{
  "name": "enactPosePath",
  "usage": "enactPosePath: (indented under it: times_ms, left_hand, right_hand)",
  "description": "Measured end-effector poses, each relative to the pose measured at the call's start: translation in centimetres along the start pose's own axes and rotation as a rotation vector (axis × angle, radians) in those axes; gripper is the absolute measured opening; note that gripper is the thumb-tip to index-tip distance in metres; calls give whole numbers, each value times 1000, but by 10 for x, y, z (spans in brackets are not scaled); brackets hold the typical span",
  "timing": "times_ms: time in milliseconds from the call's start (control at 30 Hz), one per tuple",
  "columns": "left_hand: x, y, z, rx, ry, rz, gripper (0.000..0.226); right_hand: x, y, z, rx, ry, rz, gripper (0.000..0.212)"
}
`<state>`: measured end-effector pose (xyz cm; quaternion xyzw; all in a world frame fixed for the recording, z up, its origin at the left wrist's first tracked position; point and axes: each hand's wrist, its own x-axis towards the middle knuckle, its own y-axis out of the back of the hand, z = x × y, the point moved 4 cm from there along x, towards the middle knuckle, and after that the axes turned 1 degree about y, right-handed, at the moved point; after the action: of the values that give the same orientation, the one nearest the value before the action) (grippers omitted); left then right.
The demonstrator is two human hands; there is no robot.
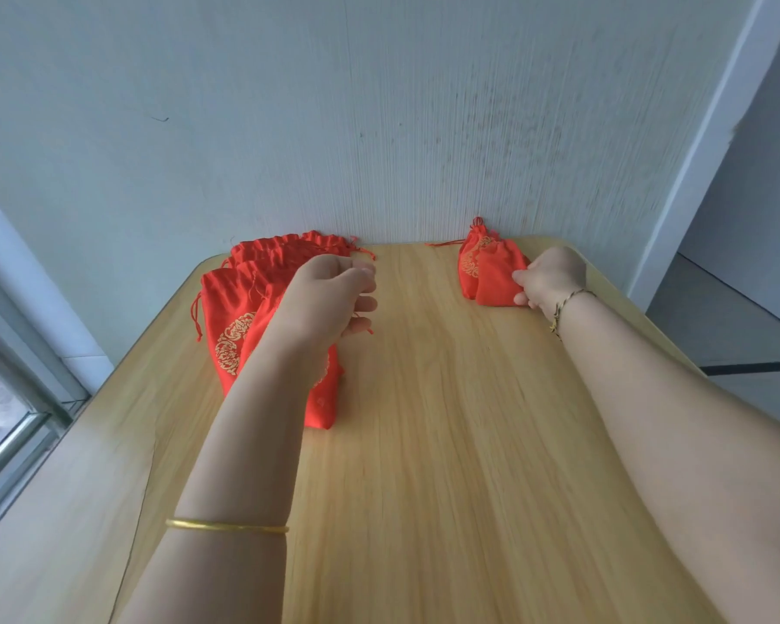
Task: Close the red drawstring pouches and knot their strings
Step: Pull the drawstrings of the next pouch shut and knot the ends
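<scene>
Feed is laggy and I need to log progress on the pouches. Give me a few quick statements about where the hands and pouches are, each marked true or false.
1. The right hand has its grip on a cinched pouch near the wall. True.
2. The flat pouches are piled at the right of the table. False: they lie at its left.
3. The left hand lies flat and open on bare wood. False: its fingers are curled above the flat pile, and a red string shows at its thumb.
4. A second cinched pouch stands behind the gripped one. True.
5. The gold bangle is on the right forearm. False: it is on the left.
</scene>
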<state>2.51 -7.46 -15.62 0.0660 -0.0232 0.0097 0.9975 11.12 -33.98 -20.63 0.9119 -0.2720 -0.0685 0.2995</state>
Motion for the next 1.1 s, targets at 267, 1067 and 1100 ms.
enactPosePath:
  times_ms: [267,1067,1100]
  left_hand:
    - [5,28,4,216,-102,115,13]
    - [11,60,-12,672,-67,192,52]
    - [9,56,-8,628,-67,150,52]
  right_hand:
    - [-10,5,-6,63,135,255,20]
    - [-160,-83,-76,409,246,-501,10]
    - [-156,-74,-75,423,260,-475,10]
